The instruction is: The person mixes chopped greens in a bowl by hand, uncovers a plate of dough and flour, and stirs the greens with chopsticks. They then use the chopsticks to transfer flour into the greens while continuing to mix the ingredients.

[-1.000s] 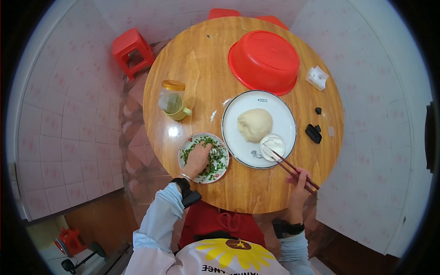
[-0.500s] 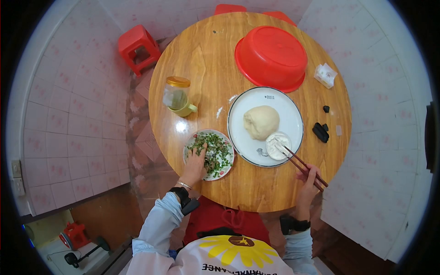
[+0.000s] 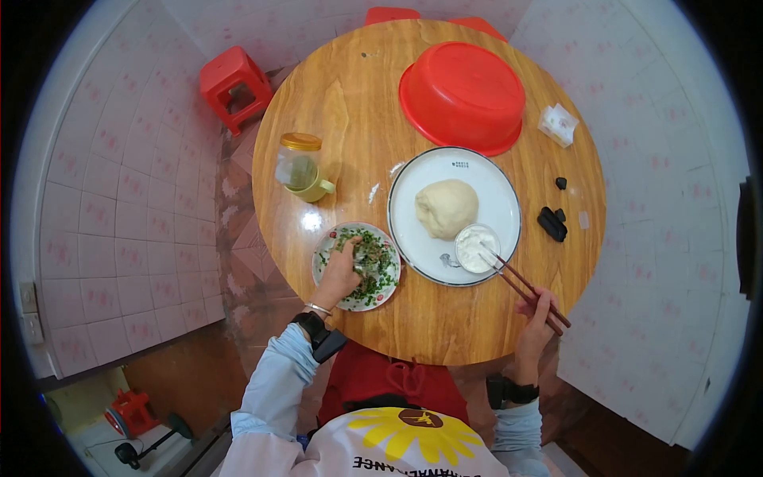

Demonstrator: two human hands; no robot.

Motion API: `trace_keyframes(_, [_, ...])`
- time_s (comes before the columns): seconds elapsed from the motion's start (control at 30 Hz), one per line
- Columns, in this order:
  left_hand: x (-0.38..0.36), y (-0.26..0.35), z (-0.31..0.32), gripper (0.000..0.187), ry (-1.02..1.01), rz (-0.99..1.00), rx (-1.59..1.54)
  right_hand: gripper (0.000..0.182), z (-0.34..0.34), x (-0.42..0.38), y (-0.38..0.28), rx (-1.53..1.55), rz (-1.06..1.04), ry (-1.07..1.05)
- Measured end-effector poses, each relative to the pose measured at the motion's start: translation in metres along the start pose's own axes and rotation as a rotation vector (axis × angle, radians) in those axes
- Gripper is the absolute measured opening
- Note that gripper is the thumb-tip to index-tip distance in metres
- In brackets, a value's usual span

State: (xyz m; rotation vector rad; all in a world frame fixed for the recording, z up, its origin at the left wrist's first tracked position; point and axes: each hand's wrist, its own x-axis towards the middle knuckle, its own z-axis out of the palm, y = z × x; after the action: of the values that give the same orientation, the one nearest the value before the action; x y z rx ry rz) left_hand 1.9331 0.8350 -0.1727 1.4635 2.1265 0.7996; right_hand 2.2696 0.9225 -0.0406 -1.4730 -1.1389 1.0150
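My left hand (image 3: 339,273) reaches into a plate (image 3: 387,300) of chopped green herbs (image 3: 375,262), its fingers bunched downward among them; whether they pinch anything is hidden. Wooden chopsticks (image 3: 524,291) are gripped in my right hand (image 3: 538,316), their tips in the white powder of a small bowl (image 3: 477,248). That bowl rests on a large white plate (image 3: 413,253), against a lump of pale dough (image 3: 447,208).
A red basin (image 3: 463,97) lies upside down at the back of the round wooden table (image 3: 350,103). A jar (image 3: 300,161) sits in a yellow-green cup (image 3: 316,189) on the left. Small black objects (image 3: 552,225) and a clear box (image 3: 558,126) are on the right.
My left hand's fingers have drawn closer together in the herbs. My right hand and the chopsticks are nearly still. The whole view has shifted slightly.
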Motion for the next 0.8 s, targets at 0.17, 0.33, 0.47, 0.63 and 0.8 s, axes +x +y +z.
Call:
trace_keyframes(0.17, [-0.012, 0.030, 0.014, 0.068, -0.181, 0.031, 0.181, 0.025, 0.001, -0.001, -0.002, -0.047, 0.007, 0.013])
trace_keyframes(0.33, [-0.011, 0.024, 0.033, 0.061, -0.105, 0.131, 0.453, 0.025, -0.003, -0.001, -0.002, -0.041, 0.003, 0.017])
trace_keyframes(0.47, [-0.002, 0.012, 0.031, 0.039, -0.111, 0.122, 0.302, 0.026, -0.006, 0.001, 0.000, -0.065, 0.004, 0.016])
trace_keyframes(0.63, [0.000, 0.015, 0.010, 0.031, -0.259, -0.091, 0.249, 0.026, -0.007, 0.001, 0.001, -0.044, -0.011, 0.014])
trace_keyframes(0.8, [-0.005, 0.015, -0.002, 0.051, -0.051, -0.074, 0.347, 0.025, -0.002, 0.001, -0.007, -0.051, 0.001, -0.002])
